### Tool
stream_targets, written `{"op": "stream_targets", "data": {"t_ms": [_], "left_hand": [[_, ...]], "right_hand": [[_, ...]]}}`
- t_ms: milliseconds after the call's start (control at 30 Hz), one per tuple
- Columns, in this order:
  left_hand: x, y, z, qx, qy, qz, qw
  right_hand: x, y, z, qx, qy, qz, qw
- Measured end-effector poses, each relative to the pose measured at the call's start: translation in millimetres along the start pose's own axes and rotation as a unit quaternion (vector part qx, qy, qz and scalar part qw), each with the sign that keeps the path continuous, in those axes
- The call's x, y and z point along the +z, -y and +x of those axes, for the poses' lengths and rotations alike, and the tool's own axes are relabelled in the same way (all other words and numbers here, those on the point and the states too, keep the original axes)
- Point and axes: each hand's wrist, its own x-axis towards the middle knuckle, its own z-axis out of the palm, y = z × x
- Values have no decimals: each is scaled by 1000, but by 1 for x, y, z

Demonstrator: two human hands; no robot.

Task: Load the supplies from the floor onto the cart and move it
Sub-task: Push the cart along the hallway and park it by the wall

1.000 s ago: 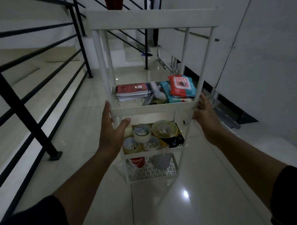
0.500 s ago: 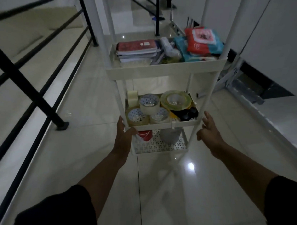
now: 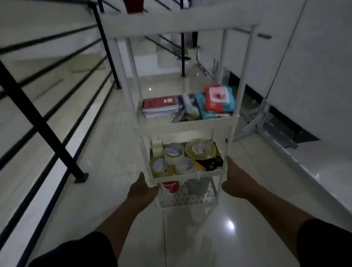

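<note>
A tall white cart (image 3: 186, 126) with several tiers stands on the tiled floor before me. One tier carries red notebooks (image 3: 161, 106) and red and teal wipe packs (image 3: 216, 102). The tier below it is packed with tape rolls (image 3: 173, 156). On the bottom tier sit a red cup (image 3: 170, 186) and a grey container (image 3: 198, 185). My left hand (image 3: 142, 189) grips the left front corner of the tape tier. My right hand (image 3: 235, 178) grips its right front corner post.
A black metal railing (image 3: 41, 126) runs along the left. Stairs (image 3: 146, 62) rise ahead behind the cart. A white wall (image 3: 316, 58) lines the right, with a grey metal frame (image 3: 270, 126) at its base. Glossy tiles (image 3: 194, 232) stretch beneath me.
Both hands dropped from the upper tier to the tape tier and closed on its corners. The camera view tilted down, then back up.
</note>
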Motion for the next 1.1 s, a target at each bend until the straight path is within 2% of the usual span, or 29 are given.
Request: {"op": "stream_targets", "data": {"t_ms": [133,233,400,533,700,833,967,1100], "left_hand": [[-21,-41,-44,74,-66,101,990],[-35,-70,-82,139,-121,111,977],[-61,-109,-186,214,-182,106,954],[-79,-112,-301,260,-240,89,931],[-87,-95,-414,301,-290,90,904],[-91,-93,-438,286,-284,62,913],[-93,-100,-420,286,-290,27,913],[-97,-112,-382,276,-270,27,922]], "right_hand": [[-42,46,-44,-65,-88,-162,981],[-70,73,-81,-132,-172,-201,955],[-112,99,-179,-186,-250,-167,935],[-131,107,-278,-230,-309,-128,914],[-135,104,-365,-260,-326,-31,908],[-142,114,-373,-252,-333,11,909],[-150,135,-362,-267,-374,76,885],[-142,150,-328,-289,-362,69,884]]}}
